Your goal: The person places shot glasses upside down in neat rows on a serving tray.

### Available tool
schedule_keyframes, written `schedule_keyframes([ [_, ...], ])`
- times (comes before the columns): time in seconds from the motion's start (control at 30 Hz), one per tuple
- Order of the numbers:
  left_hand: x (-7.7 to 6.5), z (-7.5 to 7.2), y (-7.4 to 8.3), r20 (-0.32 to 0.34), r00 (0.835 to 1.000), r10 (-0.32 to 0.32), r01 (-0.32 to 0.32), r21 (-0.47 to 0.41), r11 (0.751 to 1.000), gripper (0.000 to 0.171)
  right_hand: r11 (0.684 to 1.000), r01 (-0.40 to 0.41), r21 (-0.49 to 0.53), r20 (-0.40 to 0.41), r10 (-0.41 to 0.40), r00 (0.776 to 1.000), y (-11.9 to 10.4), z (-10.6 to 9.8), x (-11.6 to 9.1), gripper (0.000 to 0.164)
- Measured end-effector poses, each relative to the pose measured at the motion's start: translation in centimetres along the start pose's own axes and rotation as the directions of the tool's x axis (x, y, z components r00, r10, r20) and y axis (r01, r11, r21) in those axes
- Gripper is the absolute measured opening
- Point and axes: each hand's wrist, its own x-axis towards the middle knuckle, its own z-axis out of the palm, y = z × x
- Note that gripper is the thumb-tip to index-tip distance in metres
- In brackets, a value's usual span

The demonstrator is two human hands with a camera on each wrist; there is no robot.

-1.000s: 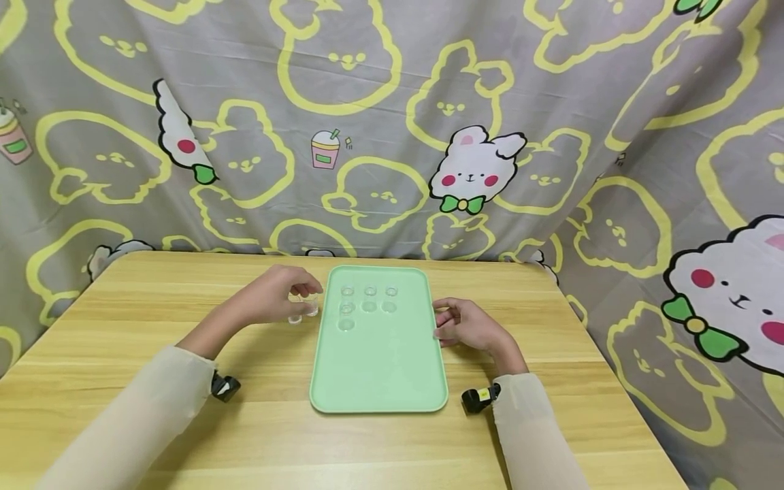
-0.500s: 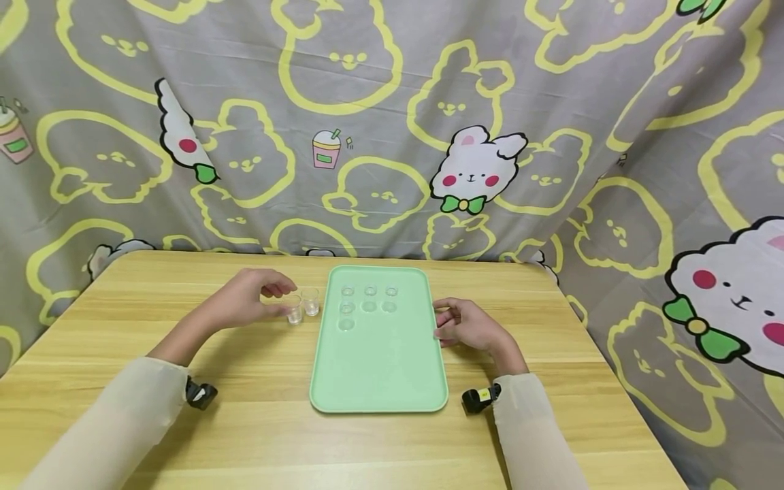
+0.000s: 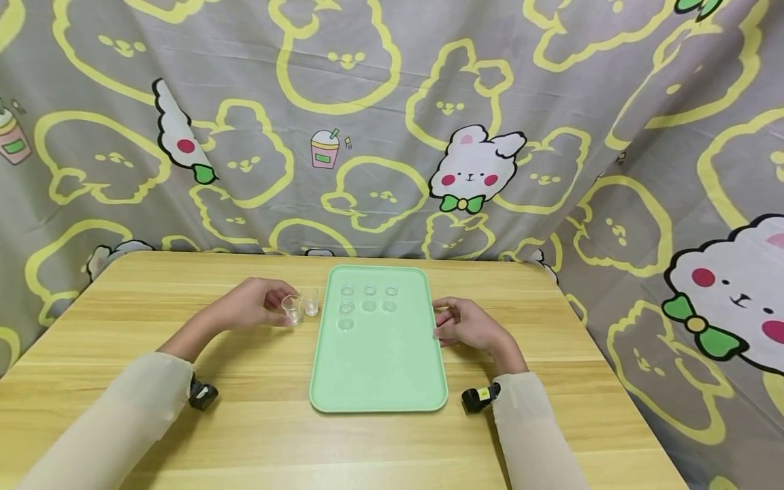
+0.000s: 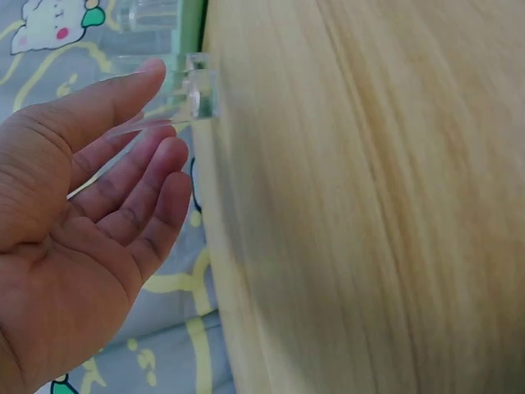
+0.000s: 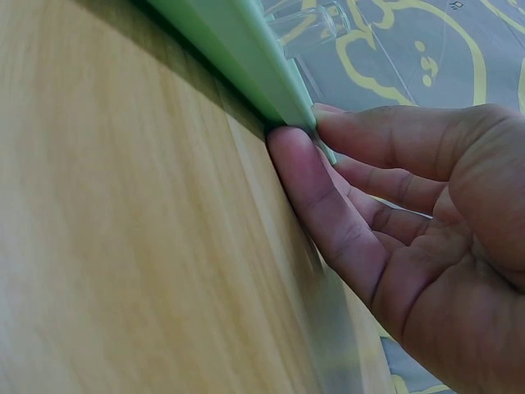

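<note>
My left hand pinches a small clear shot glass between thumb and fingers, left of the green tray. In the left wrist view the thumb lies along one side of this shot glass, with fingers curled on the other. A second clear shot glass stands on the table between it and the tray. At the tray's right edge my right hand grips the rim. The right wrist view has its thumb on the tray rim and a finger low against the outside.
Several clear glasses stand in rows on the far part of the tray; a front one is at the left. The wooden table extends all round. A patterned curtain hangs behind its far edge.
My left hand first drew back leftward from beside the tray, then closed its fingers on the nearer shot glass, which now sits slightly further left. The right hand and tray have not moved.
</note>
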Motion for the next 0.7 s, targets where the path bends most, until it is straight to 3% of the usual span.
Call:
schedule_keyframes([
  [0.23,0.56,0.3,-0.6,0.037,0.999,0.007,-0.006,-0.041,0.999,0.037,1.0,-0.002,0.003,0.002,0.002,1.0,0.0,-0.05,-0.03,0.061],
  [0.7,1.02,0.85,-0.83,0.053,0.998,-0.021,0.022,-0.026,0.999,0.032,1.0,-0.01,0.022,0.003,0.01,1.0,-0.05,-0.05,-0.03,0.061],
])
